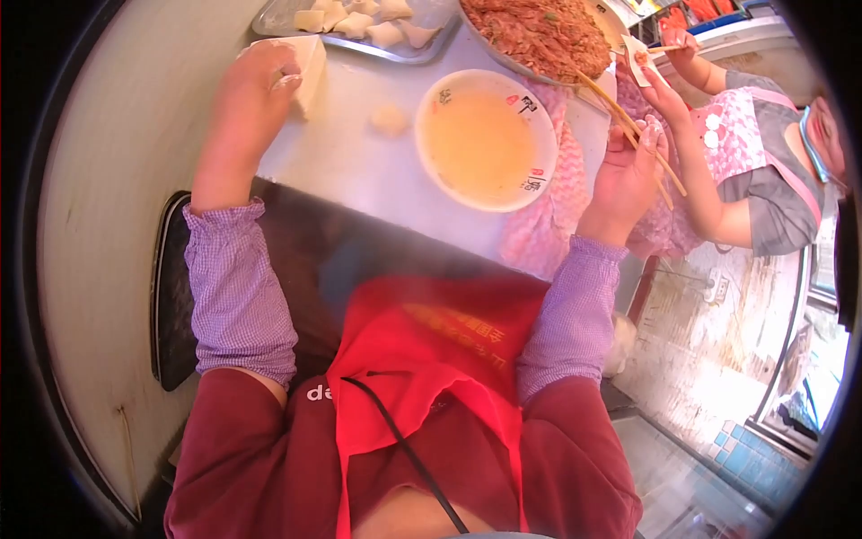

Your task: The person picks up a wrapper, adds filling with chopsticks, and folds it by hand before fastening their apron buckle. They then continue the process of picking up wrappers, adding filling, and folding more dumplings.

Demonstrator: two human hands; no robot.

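Note:
At the upper left, my left hand (260, 90) rests with curled fingers on a pale stack of wrappers (310, 76). On the right, my right hand (633, 171) holds a pair of wooden chopsticks (664, 169), whose tips reach the edge of a large bowl of reddish minced filling (539, 36). Between my hands stands a white bowl of yellowish liquid (485, 139). A small pale round patch (388, 119) lies on the white table (359, 175) left of that bowl.
A metal tray (422, 52) at the top holds several folded dumplings (364, 22). A pink and white cloth (548, 211) lies beside the white bowl. Across the right side, a co-worker (750, 144) in a pink apron holds a wrapper with filling and chopsticks.

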